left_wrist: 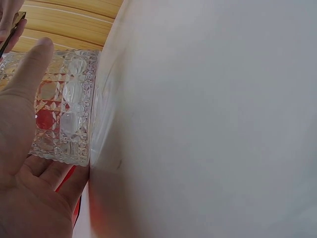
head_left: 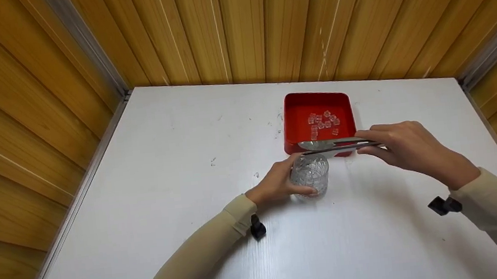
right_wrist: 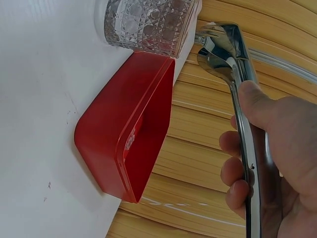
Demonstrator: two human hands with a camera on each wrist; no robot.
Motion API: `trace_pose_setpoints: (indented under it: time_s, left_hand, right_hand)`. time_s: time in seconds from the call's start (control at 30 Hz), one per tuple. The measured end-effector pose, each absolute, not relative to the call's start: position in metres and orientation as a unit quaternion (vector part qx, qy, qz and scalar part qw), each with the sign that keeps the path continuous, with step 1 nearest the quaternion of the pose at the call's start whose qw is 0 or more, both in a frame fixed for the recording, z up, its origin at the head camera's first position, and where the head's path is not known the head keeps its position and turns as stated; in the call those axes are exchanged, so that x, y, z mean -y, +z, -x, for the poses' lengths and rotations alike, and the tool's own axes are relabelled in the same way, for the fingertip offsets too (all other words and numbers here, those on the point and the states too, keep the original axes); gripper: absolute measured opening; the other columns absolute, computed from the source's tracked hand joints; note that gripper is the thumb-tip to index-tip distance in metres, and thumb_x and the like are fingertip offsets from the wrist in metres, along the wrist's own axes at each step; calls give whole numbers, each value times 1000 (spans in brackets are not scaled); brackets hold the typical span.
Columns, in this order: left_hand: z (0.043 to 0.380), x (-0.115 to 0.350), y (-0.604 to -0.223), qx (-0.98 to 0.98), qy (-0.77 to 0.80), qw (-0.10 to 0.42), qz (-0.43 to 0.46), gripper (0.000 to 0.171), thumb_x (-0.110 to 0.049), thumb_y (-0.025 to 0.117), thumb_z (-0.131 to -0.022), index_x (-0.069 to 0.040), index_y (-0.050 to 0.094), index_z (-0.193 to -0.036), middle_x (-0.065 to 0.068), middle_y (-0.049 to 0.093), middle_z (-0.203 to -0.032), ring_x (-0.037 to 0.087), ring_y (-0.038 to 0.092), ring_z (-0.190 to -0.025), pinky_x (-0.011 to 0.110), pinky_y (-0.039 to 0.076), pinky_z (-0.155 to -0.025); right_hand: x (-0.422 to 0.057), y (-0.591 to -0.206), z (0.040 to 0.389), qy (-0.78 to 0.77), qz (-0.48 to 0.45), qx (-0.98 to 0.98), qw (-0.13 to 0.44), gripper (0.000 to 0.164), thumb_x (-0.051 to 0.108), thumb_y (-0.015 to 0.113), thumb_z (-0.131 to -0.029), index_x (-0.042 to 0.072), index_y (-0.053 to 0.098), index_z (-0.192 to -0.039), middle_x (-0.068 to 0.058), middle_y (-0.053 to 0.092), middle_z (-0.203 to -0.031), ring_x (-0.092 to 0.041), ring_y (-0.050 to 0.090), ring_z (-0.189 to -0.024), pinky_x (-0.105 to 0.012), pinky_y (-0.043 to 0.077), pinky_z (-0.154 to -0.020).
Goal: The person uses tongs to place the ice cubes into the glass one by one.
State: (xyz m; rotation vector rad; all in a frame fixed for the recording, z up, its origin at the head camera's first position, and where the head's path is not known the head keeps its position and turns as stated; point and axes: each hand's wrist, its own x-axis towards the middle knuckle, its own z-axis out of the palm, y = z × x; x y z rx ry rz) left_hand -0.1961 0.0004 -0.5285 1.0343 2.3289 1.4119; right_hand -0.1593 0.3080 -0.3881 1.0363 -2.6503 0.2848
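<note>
A clear cut-glass tumbler (head_left: 315,176) stands on the white table, its faceted pattern plain in the left wrist view. My left hand (head_left: 277,182) holds it from the left, thumb on the near side and fingers round the far side. Metal serving tongs (right_wrist: 242,114), one head a spoon and the other a fork, are gripped in my right hand (head_left: 406,147). Their heads lie over the glass's rim in the head view, close together. I cannot tell whether a cube sits between them.
Just behind the glass is a square red box (head_left: 296,107) with several clear cubes (head_left: 320,125) on its floor. Wood-panelled walls (head_left: 242,30) rise along the back and sides of the white table (head_left: 176,142). Black wrist mounts (head_left: 258,228) stick out by both sleeves.
</note>
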Motion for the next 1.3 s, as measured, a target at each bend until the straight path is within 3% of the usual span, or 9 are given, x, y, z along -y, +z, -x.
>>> trace_pose_setpoints:
  time_s: [0.3, 0.73, 1.3]
  left_hand:
    - [196, 0, -527, -796, 474, 101, -362, 88, -35, 93, -76, -17, 46, -148, 5, 66, -133, 12, 61, -119, 24, 46, -103]
    - [195, 0, -526, -792, 486, 114, -351, 87, -34, 93, -76, -21, 47, -148, 2, 65, -133, 11, 61, -117, 24, 47, -102]
    - [197, 0, -527, -796, 479, 114, -351, 87, -34, 92, -77, -20, 46, -149, 3, 64, -135, 11, 60, -118, 23, 47, -102]
  right_hand:
    - [-313, -387, 170, 101, -361, 911, 170, 37, 19, 86, -83, 17, 75, -118, 8, 65, -75, -4, 42, -53, -23, 34, -46]
    - [-319, -385, 189, 74, -321, 932, 154, 32, 18, 85, -85, 16, 76, -115, 6, 66, -73, -7, 42, -52, -25, 34, -46]
    - [-317, -394, 217, 47, -260, 961, 78, 26, 21, 81, -90, 16, 78, -116, -1, 73, -80, -15, 51, -57, -31, 40, -50]
